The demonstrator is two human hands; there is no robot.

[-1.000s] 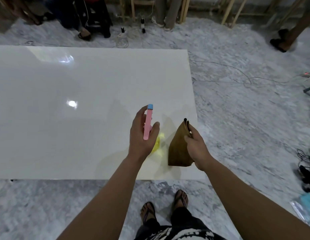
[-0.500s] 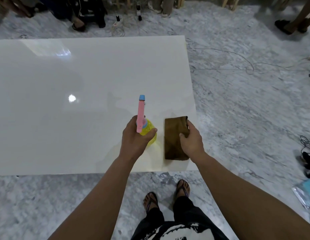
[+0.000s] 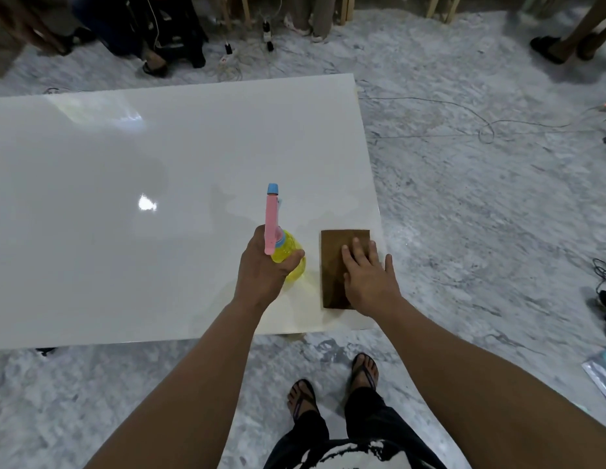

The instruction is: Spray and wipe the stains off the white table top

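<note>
The glossy white table top (image 3: 125,231) fills the left and middle of the head view. My left hand (image 3: 261,269) grips a yellow spray bottle (image 3: 291,255) with a pink trigger head and blue nozzle, which points away from me over the table's near right part. A brown cloth (image 3: 332,258) lies flat near the table's right front corner. My right hand (image 3: 369,279) rests on it, palm down with fingers spread. A faint wet patch (image 3: 294,204) shows beyond the bottle.
Grey marbled floor surrounds the table. My feet in sandals (image 3: 332,384) stand at the front edge. Cables (image 3: 480,126) trail on the floor to the right. Seated people's legs and a power strip (image 3: 227,55) lie beyond the far edge.
The cloth went from hanging pinched in my right hand to lying flat on the table under my open palm. The spray bottle has dropped lower, and its yellow body shows more.
</note>
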